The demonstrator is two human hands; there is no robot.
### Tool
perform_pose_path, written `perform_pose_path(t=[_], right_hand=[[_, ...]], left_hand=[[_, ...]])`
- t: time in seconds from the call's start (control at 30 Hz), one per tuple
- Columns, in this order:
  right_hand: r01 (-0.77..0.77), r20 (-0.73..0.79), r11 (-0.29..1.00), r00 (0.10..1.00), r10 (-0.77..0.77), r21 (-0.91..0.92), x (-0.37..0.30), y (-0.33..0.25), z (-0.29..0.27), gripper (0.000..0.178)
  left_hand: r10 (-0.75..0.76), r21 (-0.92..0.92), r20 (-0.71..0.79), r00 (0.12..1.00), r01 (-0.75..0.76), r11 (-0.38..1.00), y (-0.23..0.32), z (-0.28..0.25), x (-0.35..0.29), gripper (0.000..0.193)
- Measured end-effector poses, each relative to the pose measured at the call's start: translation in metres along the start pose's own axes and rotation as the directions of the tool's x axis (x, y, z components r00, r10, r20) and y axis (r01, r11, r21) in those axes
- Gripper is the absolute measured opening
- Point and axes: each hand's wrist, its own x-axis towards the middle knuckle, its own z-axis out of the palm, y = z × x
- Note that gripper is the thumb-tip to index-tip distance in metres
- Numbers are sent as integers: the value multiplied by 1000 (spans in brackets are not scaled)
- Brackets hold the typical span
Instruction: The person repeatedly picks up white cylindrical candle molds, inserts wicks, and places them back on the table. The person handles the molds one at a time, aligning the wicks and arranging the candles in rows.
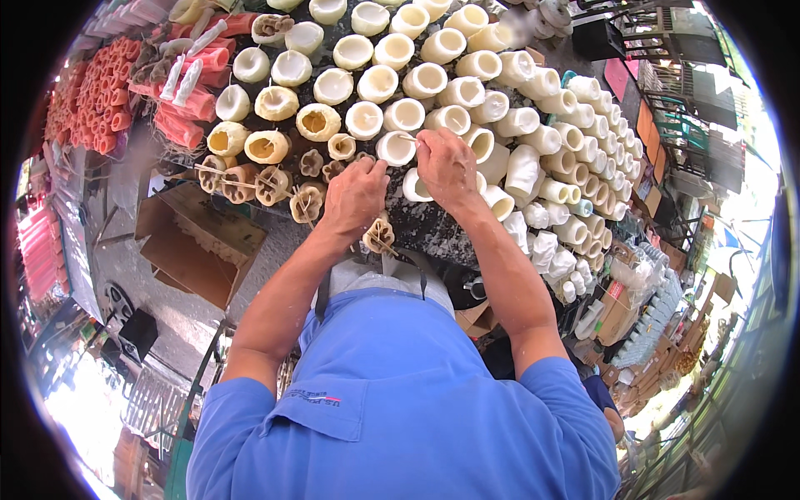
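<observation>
In front of me stands a round white wax candle point(396, 149), its top facing up. My right hand point(447, 165) is closed at its right rim, fingertips pinched on what looks like a thin pale wick point(407, 138). Just left of the same candle, my left hand point(357, 193) has its fingers curled together; whatever they hold is hidden. Small brownish flower-shaped wax pieces point(311, 162) sit to the left of that hand. A similar piece with sticks across its top point(379, 236) is below it, at the table's near edge.
Rows of cream wax cylinders point(467, 92) crowd the dark table, several with wicks. Yellowish hollow ones point(267, 147) stand left. Farther left lie red-pink wax tubes point(92, 96). An open cardboard box point(200, 242) is on the floor. White lumpy pieces point(546, 254) line the right edge.
</observation>
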Motion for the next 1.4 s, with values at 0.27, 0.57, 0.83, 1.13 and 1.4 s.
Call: perform_pose_path(t=[0.27, 0.57, 0.83, 1.13, 1.4], right_hand=[[-50, 74, 993, 996, 42, 111, 6, 12, 4, 12], [-218, 224, 952, 960, 169, 216, 16, 24, 1, 12], [-273, 278, 926, 940, 198, 263, 17, 30, -4, 13], [-320, 276, 920, 927, 254, 228, 22, 35, 3, 17], [-445, 401, 822, 867, 296, 355, 25, 42, 4, 15]], left_hand=[[-44, 19, 35, 998, 43, 999, -2, 7, -2, 32], [-105, 14, 13, 994, 105, 994, 7, 12, -2, 33], [-122, 14, -8, 993, 122, 992, 13, 13, 1, 33], [-111, 47, -64, 992, 114, 992, 16, 22, 0, 41], [-139, 35, -66, 988, 142, 989, 16, 24, -3, 43]])
